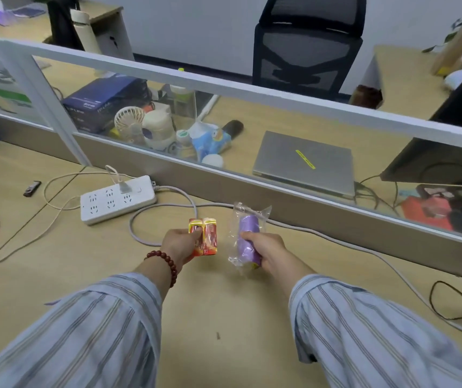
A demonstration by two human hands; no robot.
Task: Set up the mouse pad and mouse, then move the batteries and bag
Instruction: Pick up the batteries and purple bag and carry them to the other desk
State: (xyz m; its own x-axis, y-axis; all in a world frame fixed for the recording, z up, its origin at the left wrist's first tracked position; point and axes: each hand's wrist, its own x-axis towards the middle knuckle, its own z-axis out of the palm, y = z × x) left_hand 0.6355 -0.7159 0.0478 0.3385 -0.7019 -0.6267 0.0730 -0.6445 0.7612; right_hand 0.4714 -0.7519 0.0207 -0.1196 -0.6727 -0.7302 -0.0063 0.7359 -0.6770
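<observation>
Striped cotton sleeves (pixel 89 331) fill the near edge of my view, both arms stretched out over the pale wood desk (pixel 218 317). My left hand (pixel 180 243) is clenched around the battery pack (pixel 206 236), thumb pressed across its red and yellow wrap so the shrink film doesn't slide. My right hand (pixel 266 247) grips the bag (pixel 248 236), a purple roll in a clear sleeve, low on its body so the loose plastic top stands free. I judge I'm carrying both at once to shift them in one go; whether they touch the desk I cannot tell. No mouse pad or mouse shows here. Just beyond my knuckles a grey cable (pixel 151 217) loops back to the white power strip (pixel 117 198), then the glass partition (pixel 224 88).
</observation>
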